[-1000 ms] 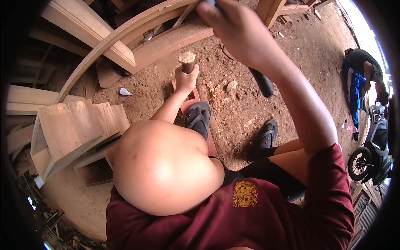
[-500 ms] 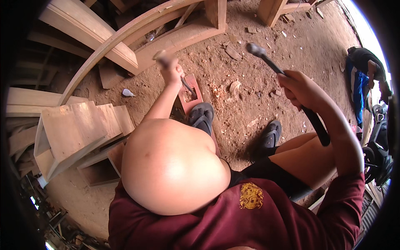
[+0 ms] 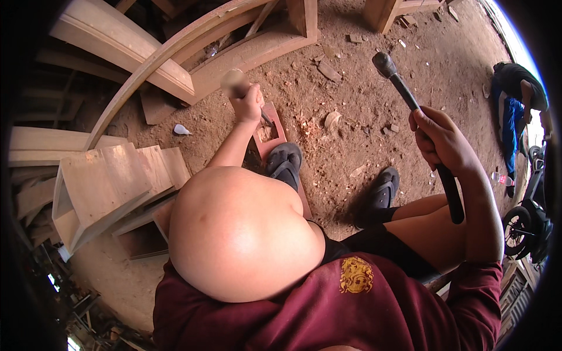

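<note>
The left hand point(image 3: 249, 106) has its fingers wrapped tight round the wooden handle of a chisel point(image 3: 237, 83), whose blurred butt end stands above the fist. The blade runs down and away from the fingers to a reddish board point(image 3: 272, 131) lying on the dirt ground point(image 3: 351, 117), just beyond a dark sandal point(image 3: 284, 164) that pins the board in place.

The right hand point(image 3: 442, 140) has its fingers closed round the dark shaft of a hammer point(image 3: 421, 126). The hammer head points up and away, well apart from the chisel.

Half a second ago the hammer head was lower and nearer the chisel; a second ago the right arm was raised high across the view. Now the hammer has drawn off to the right and risen a little, while the left hand has barely moved on the board. That reads as the pause between blows, with the chisel kept seated in the same cut.

Much is hidden. The bent knee point(image 3: 243, 234) fills the middle and covers the near part of the board. The chisel tip and the cut itself are too small to make out, and the handle is smeared by motion. Pale wood chips point(image 3: 332, 120) lie to the right of the left fingers. Curved timber frames point(image 3: 175, 52) bend along the far side, and a second sandal point(image 3: 383, 190) sits below the right fingers.
</note>
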Tool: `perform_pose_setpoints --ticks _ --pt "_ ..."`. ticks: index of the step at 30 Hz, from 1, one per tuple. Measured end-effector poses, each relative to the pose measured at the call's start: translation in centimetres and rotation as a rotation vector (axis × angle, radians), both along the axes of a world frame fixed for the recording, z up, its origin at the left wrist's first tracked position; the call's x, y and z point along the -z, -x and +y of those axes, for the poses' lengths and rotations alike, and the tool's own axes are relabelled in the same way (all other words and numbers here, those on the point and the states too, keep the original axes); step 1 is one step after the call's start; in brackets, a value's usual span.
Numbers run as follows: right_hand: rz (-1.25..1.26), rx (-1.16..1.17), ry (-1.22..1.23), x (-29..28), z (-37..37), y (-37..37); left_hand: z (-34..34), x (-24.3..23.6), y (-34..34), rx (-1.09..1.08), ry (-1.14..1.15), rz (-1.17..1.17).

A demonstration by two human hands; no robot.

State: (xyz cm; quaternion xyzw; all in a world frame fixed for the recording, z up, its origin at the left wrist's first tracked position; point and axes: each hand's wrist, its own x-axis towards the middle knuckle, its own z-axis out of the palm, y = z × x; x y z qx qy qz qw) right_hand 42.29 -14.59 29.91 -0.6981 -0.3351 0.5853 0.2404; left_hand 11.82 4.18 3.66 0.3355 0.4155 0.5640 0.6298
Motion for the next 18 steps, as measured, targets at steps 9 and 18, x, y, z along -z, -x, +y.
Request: perform_pose_setpoints --ticks 9,18 --pt "0.015 -0.006 -0.014 -0.1 0.2 0.8 -0.9 1.0 -0.7 0.044 -0.085 0.03" --pt "-0.402 -0.173 -0.589 -6.3 5.3 5.3 -2.5 -0.3 -2.0 0.057 -0.205 0.258"
